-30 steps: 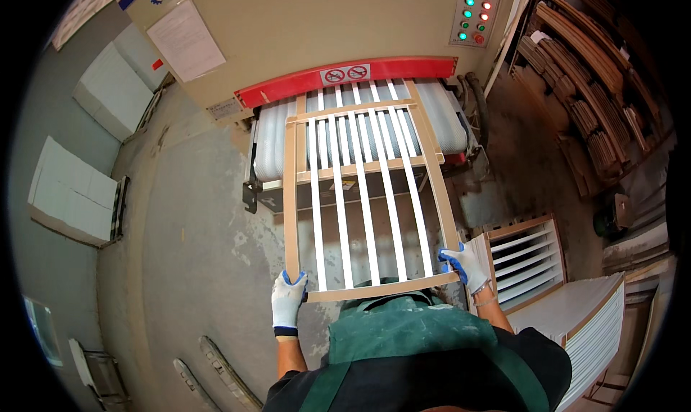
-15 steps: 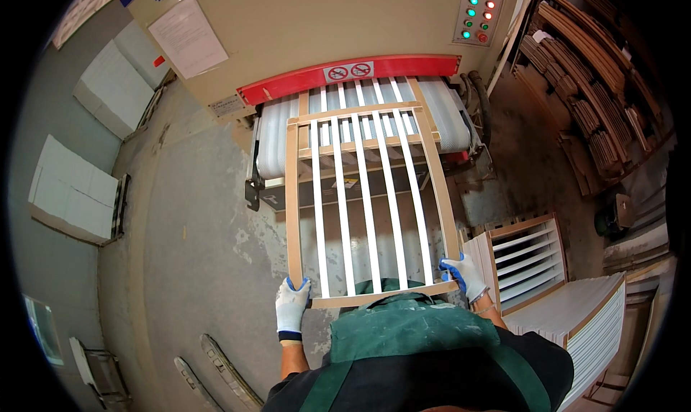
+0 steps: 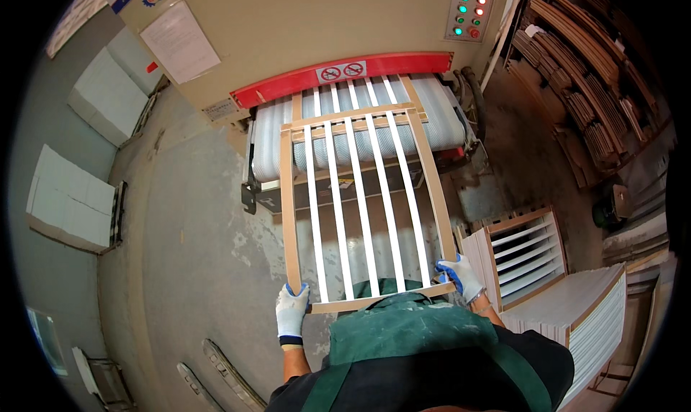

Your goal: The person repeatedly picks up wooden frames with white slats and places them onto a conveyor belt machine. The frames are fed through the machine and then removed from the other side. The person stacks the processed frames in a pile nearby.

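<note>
**Slatted frame (image 3: 363, 210), 1 piece, reaching from your hands onto the near side of the conveyor belt (image 3: 268, 149)**

Position: 5 white slats, tan rails; far end over the belt, near end projecting toward you.

Hazard: the far end overlaps a 2nd frame (image 3: 412, 89) on the belt, which runs beneath the red guard bar (image 3: 288, 87) at the belt's far side. The pieces could snag or ride up if you let yours drop or skew; whether the 2 touch, cannot tell. Swinging rightward might scrape the stacked frames (image 3: 494, 268) right of the belt.

Hands: 2, gloved, barely parted. Left hand (image 3: 292, 313) pinches the near left corner; right hand (image 3: 464, 277) grips the near right.
</note>
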Available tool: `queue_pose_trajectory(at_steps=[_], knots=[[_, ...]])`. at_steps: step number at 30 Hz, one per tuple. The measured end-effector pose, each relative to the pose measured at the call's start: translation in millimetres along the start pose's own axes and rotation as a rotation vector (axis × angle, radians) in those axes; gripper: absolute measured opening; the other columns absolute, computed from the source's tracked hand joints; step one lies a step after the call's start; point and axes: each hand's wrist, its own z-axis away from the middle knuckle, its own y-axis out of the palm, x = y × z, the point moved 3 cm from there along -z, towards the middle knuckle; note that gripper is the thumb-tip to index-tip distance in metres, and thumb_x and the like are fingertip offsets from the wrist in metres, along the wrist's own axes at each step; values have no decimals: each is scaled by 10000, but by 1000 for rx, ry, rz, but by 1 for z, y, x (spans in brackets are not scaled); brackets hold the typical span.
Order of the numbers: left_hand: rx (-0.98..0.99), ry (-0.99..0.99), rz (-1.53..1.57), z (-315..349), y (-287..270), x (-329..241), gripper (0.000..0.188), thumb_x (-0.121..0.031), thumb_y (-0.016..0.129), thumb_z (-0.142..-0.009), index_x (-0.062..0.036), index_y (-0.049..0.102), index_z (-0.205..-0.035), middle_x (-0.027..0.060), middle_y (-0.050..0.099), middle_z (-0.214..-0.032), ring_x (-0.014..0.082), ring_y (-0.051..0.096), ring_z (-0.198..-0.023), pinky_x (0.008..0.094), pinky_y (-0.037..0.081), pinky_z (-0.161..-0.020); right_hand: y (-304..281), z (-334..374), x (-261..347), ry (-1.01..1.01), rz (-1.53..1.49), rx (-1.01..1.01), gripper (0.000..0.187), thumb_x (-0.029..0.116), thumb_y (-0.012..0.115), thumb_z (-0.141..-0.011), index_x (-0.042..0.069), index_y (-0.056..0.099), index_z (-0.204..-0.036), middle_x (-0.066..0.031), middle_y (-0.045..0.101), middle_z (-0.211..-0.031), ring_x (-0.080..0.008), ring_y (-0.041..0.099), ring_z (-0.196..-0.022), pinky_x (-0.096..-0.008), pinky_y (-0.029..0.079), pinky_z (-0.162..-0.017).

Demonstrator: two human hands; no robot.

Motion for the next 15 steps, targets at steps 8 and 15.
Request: queue_pose_trajectory(at_steps=[8,15], knots=[[-55,44,-22,-4,3,6,461,-456,729,-845,-30,669,-1008,216,711,-983,403,676,-983,487,522,-876,2,-3,-2,-15,1,0,190,112,751,-863,-10,653,-972,-66,657,-741,-131,592,-533,-264,469,-477],[-74,90,-41,-4,6,7,478,-470,720,-857,-30,655,-1032,225,700,-1022,407,662,-1026,488,513,-895,-6,-17,-17,-19,22,-15,198,117,753,-864,-12,661,-983,-70,667,-745,-132,596,-532,-263,468,-478]])
